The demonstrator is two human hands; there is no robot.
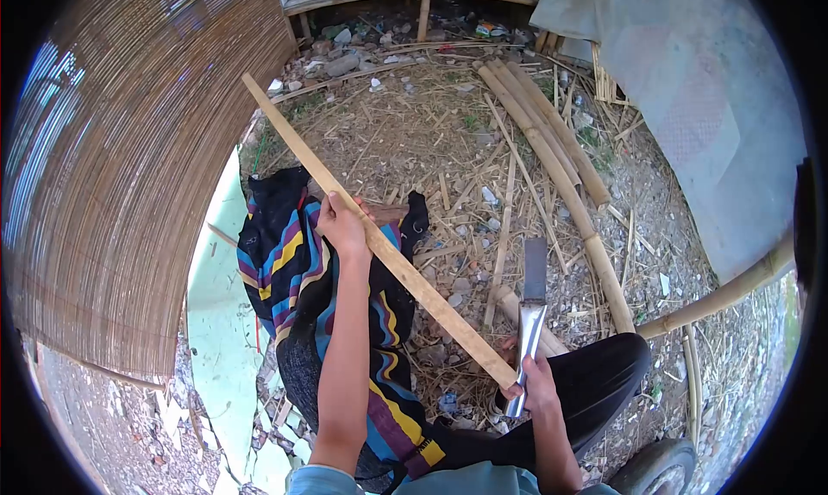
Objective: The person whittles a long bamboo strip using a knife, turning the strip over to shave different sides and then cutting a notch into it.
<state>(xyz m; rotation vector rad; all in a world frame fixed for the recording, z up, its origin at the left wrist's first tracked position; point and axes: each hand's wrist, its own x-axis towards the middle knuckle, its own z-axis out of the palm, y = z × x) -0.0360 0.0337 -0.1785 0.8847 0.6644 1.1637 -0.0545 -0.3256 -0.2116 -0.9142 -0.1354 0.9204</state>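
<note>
My left hand (pixel 344 225) is closed around the upper middle of a long, flat bamboo strip (pixel 418 284). The strip slants from the upper left down toward my right knee. My right hand (pixel 541 385) grips a chopping tool (pixel 535 275) by its shiny metal handle, with its dark rectangular blade pointing up and away. The strip's lower end lies against the handle, beside my right fingers; whether those fingers also touch the strip cannot be made out. A striped cloth (pixel 285 253) in black, blue, purple and yellow lies under my left forearm and over my leg.
Bamboo poles (pixel 552 141) lie on the littered ground ahead to the right, among thin slivers. A woven bamboo screen (pixel 147 176) stands at left, beside a pale green board (pixel 222 322). A grey sheet (pixel 690 107) hangs at right. A tyre (pixel 660 469) is near my right side.
</note>
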